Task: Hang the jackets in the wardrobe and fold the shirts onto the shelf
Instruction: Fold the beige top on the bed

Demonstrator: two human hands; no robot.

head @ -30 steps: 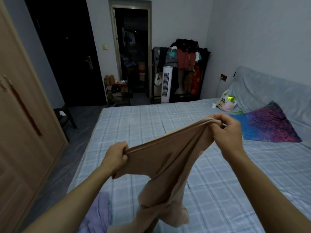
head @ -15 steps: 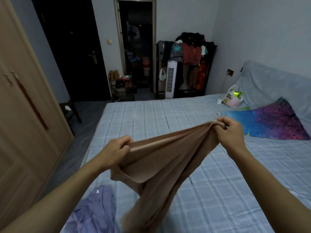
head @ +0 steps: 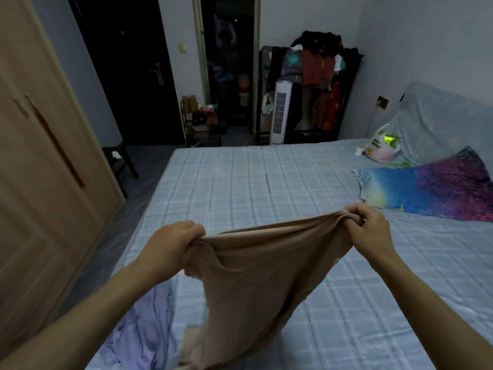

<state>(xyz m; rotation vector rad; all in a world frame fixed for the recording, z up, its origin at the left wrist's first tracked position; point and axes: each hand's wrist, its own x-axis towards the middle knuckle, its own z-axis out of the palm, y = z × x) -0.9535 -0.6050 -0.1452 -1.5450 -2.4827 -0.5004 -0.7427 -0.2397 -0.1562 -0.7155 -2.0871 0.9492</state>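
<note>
Plastic bag (head: 380, 146) at right edge of the bed (head: 266, 182), mid-right of frame — something shiny green-yellow pokes out of its top, rest of contents not readable; open clothes rack (head: 312, 84) upper centre, stuffed with dark, red and orange garments; wardrobe (head: 40, 156) on the left, doors closed. Tan shirt (head: 256, 276) centre frame, held up over the bed — top edge stretched between both hands, bunched at each grip, body hanging in loose folds to the bottom edge; left hand (head: 170, 244) fisted round the left end; right hand (head: 370, 228) pinching the right end, fingers curled; lilac garment (head: 144, 329) crumpled on the bed, lower left.
</note>
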